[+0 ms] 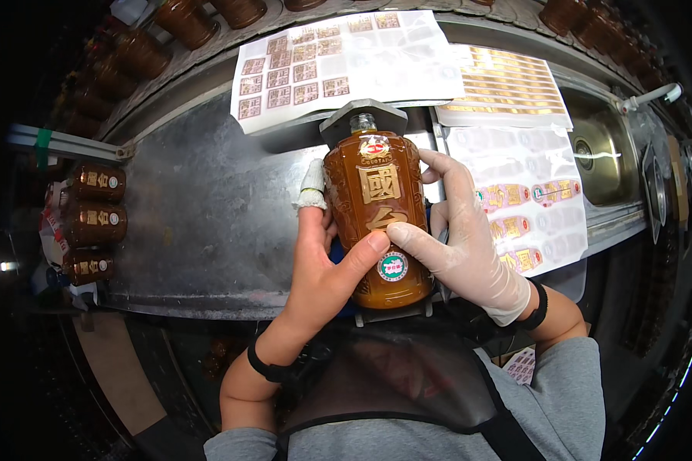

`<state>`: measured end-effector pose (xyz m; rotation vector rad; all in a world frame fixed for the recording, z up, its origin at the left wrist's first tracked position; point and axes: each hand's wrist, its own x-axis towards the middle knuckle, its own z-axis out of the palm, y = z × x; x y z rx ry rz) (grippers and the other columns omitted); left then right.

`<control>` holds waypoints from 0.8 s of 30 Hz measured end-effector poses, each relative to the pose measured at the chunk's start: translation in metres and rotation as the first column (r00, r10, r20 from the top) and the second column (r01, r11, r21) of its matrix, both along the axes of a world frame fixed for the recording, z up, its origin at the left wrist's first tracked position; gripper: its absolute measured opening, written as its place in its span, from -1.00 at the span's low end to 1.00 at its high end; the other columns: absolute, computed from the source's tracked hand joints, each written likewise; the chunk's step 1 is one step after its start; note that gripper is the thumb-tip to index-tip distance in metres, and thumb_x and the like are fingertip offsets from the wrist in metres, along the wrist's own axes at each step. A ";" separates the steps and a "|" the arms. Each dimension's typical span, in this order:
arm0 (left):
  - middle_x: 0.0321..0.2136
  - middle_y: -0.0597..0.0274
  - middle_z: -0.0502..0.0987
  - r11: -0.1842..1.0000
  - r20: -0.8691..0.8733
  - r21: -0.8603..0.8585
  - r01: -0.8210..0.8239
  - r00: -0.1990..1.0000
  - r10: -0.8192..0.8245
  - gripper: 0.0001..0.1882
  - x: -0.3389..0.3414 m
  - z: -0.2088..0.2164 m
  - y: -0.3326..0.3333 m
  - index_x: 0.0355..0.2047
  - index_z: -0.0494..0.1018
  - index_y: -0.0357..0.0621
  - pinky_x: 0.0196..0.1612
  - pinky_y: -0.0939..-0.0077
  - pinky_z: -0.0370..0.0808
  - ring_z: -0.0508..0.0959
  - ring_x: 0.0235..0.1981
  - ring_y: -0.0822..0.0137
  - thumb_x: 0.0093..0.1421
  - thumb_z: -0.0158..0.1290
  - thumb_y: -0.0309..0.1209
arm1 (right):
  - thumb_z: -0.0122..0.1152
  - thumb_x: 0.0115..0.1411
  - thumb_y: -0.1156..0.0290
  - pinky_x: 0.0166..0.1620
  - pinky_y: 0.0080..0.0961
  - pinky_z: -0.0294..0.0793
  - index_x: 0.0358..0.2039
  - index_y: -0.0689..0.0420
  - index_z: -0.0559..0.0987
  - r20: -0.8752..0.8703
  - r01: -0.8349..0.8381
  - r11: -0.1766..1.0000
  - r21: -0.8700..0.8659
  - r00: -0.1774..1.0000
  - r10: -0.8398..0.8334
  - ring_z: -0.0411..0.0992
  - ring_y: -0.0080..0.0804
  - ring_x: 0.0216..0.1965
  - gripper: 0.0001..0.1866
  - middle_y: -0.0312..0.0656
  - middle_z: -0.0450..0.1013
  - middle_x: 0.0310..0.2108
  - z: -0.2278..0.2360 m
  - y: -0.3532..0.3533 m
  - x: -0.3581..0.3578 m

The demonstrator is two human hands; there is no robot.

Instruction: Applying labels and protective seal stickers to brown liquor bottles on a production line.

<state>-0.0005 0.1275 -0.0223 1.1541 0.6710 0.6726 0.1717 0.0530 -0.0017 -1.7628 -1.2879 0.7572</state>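
Well left of the tall amber-brown glass bottle (384,206) held between the hands, three brown bottles (96,217) sit in a row at the end of the grey metal bench (200,200); their fronts already carry gold characters and round labels. Beyond the held bottle's neck lies a white sheet with square brown-and-gold stickers (400,61), partly used, judging by its pale gaps.

Just beside the bottle, the bare left hand (323,257), its forefinger wrapped in white cloth, has fingers closed along the bottle's left side and thumb on its front. The bottle bears a red-and-white emblem, gold characters and a round green-and-white label (393,266), so its front looks nearly complete. The white-gloved right hand (469,238) clasps the bottle's other side, fingers apart, its thumb near the left one over the lower character.

Right of the bottle, a sheet of gold strips (515,84) looks mostly full; a nearer sheet of gold-character stickers (507,228) has many gaps, with several stickers left.

The bottle's back is hidden, the thumbs partly cover the lower character, and the grey metal stand (393,120) behind the bottle shows only in part. Brown bottles (131,58) beyond the bench are dim and cut off; whether they are labelled I cannot tell.
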 end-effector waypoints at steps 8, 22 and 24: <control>0.14 -0.09 0.34 0.997 -0.001 -0.066 -0.027 1.000 0.027 -0.19 0.005 0.003 0.005 0.31 0.01 -0.33 0.23 0.30 0.33 0.41 0.15 0.20 0.22 0.19 -0.26 | 0.42 0.07 0.16 -0.06 -0.41 0.38 0.13 0.24 0.34 -0.146 0.105 0.994 0.014 0.984 -0.102 0.34 -0.32 -0.13 -0.28 -0.06 0.31 -0.13 -0.007 0.003 0.002; 0.18 -0.09 0.30 1.000 -0.066 0.006 0.011 0.998 -0.010 -0.11 0.003 0.007 0.005 0.34 -0.05 -0.34 0.25 0.27 0.30 0.39 0.18 0.18 0.18 0.24 -0.29 | 0.39 0.10 0.23 -0.47 -0.79 0.25 0.32 0.18 0.18 -0.056 -0.032 0.999 -0.010 0.998 0.031 0.16 -0.78 -0.57 -0.15 -0.17 0.22 0.00 -0.002 -0.006 0.009; 0.18 -0.10 0.30 1.000 -0.057 0.007 0.004 0.998 -0.003 -0.10 0.003 0.005 0.004 0.34 -0.06 -0.35 0.25 0.26 0.30 0.39 0.18 0.18 0.18 0.24 -0.29 | 0.38 0.10 0.23 -0.47 -0.78 0.25 0.33 0.18 0.18 -0.065 -0.037 0.999 -0.008 0.997 0.037 0.16 -0.78 -0.57 -0.15 -0.17 0.23 0.01 -0.004 -0.005 0.010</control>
